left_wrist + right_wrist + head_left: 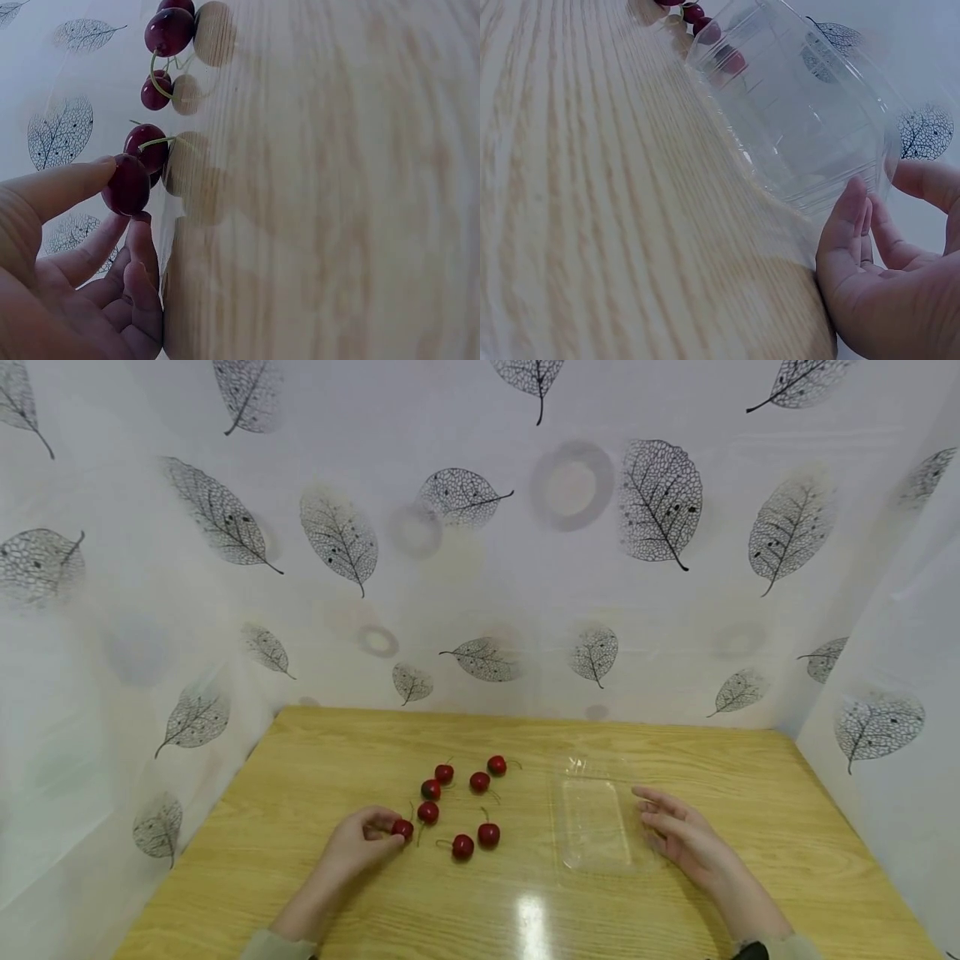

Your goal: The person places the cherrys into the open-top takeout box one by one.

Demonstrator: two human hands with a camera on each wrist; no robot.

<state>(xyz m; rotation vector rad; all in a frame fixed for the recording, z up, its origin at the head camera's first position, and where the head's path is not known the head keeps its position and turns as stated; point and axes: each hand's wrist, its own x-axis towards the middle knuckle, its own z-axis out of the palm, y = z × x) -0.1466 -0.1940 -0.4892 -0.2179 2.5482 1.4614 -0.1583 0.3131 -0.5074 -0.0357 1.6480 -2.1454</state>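
Several red cherries (461,797) with green stems lie scattered on the wooden table (315,760). My left hand (369,837) pinches the nearest cherry (402,828) between thumb and finger; the left wrist view shows that cherry (126,185) at my fingertips, with other cherries (169,31) beyond. A clear plastic tray (596,820) lies empty to the right of the cherries. My right hand (671,828) rests beside the tray's right edge with straight, relaxed fingers; in the right wrist view its fingertips (853,214) lie against the tray (810,112) wall.
White sheets printed with grey leaves (660,502) wall in the table at the back and on both sides. Bare wood lies in front of the hands, with a bright glare spot (531,917) near the front edge.
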